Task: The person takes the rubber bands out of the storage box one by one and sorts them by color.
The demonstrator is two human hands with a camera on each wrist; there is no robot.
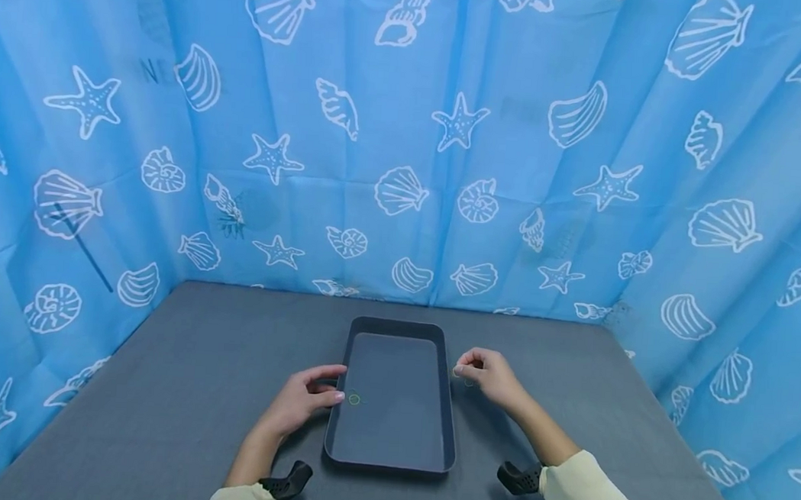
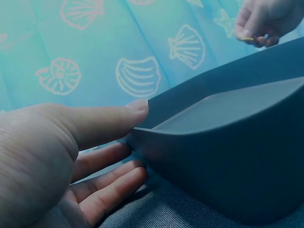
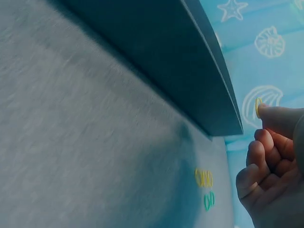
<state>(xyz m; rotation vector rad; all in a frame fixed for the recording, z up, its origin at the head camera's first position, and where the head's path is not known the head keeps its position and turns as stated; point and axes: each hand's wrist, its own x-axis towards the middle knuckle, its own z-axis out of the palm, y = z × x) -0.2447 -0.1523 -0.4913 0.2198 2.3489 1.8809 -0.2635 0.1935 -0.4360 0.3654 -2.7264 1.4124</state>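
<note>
A dark grey rectangular tray sits on the table between the hands. My left hand touches its left rim, the thumb up at the edge and the other fingers loosely bent beside the outer wall. My right hand is raised just past the tray's right side. Between its thumb and forefinger it pinches a thin yellow ring, like a small rubber band. Below that hand, several yellow rings and green rings lie on the table. A small yellow-green ring lies inside the tray, near the left thumb.
A grey cloth covers the table. Blue curtains with white shells and starfish hang along the back and both sides. Black wrist mounts are worn on both forearms.
</note>
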